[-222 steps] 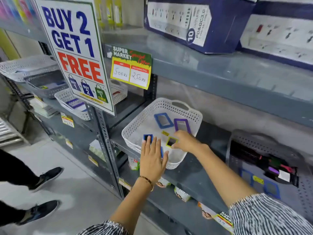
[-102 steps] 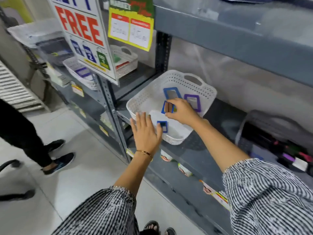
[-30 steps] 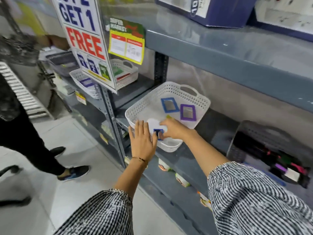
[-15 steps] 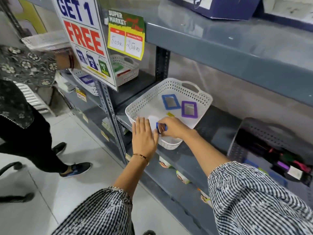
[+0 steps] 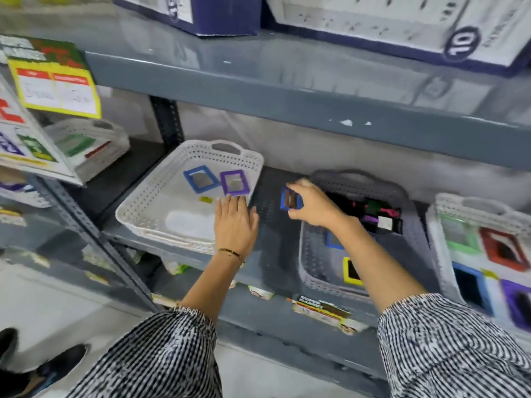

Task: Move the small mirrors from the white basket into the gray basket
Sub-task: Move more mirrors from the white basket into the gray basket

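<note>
The white basket (image 5: 143, 205) sits on the grey shelf, holding a blue-framed mirror (image 5: 198, 178) and a purple-framed mirror (image 5: 234, 181) near its back. My left hand (image 5: 236, 222) rests flat and open on its right rim. My right hand (image 5: 311, 204) holds a small blue-framed mirror (image 5: 290, 200) in the air between the two baskets, just left of the gray basket (image 5: 313, 254). A blue mirror (image 5: 334, 241), a yellow-framed mirror (image 5: 351, 271) and dark combs lie in the gray basket, partly hidden by my right forearm.
Another white basket (image 5: 444, 254) with green, red, blue and purple mirrors stands at the far right. Boxes sit on the shelf above (image 5: 287, 110). Price signs (image 5: 54, 84) hang at the left. A shoe (image 5: 57, 366) shows on the floor.
My right hand has lifted the small blue mirror out of the white basket and carried it right toward the gray basket. The view has swung right. My left hand stayed on the white basket.
</note>
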